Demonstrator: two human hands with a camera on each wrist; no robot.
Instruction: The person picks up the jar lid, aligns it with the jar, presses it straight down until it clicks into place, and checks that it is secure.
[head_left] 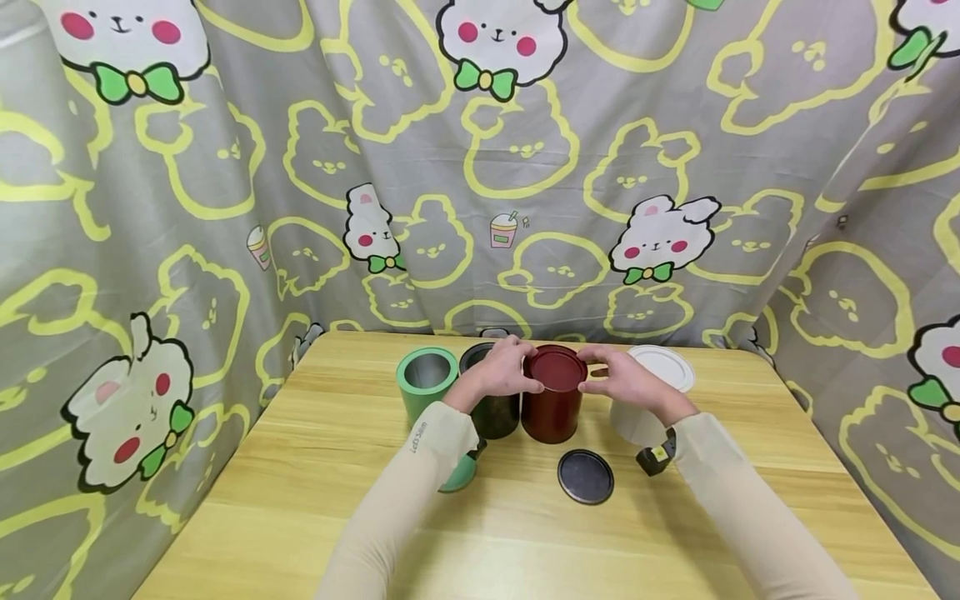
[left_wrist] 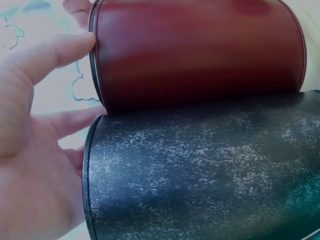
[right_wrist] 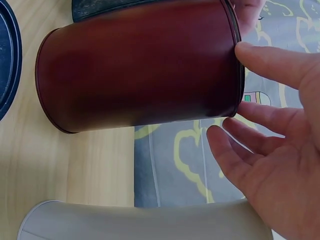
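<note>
A dark red cylindrical can (head_left: 551, 418) stands upright with a red lid (head_left: 555, 369) on top. My left hand (head_left: 504, 368) holds the lid's left edge, thumb at the near side and fingers toward the back. On the opposite edge, my right hand (head_left: 624, 377) does the same; its thumb (right_wrist: 270, 62) touches the rim in the right wrist view. A speckled black can (left_wrist: 200, 170) stands right beside the red one, its top partly covered by my left hand. A round black lid (head_left: 585, 477) lies on the table in front.
At the left stands a green can (head_left: 415, 407), uncovered, with a metallic inside. A green lid (head_left: 459, 475) lies near my left wrist. A white can (head_left: 633, 425) with a white top is at the right, behind my forearm. Patterned curtain (head_left: 525, 250) hangs behind the wooden table (head_left: 300, 467).
</note>
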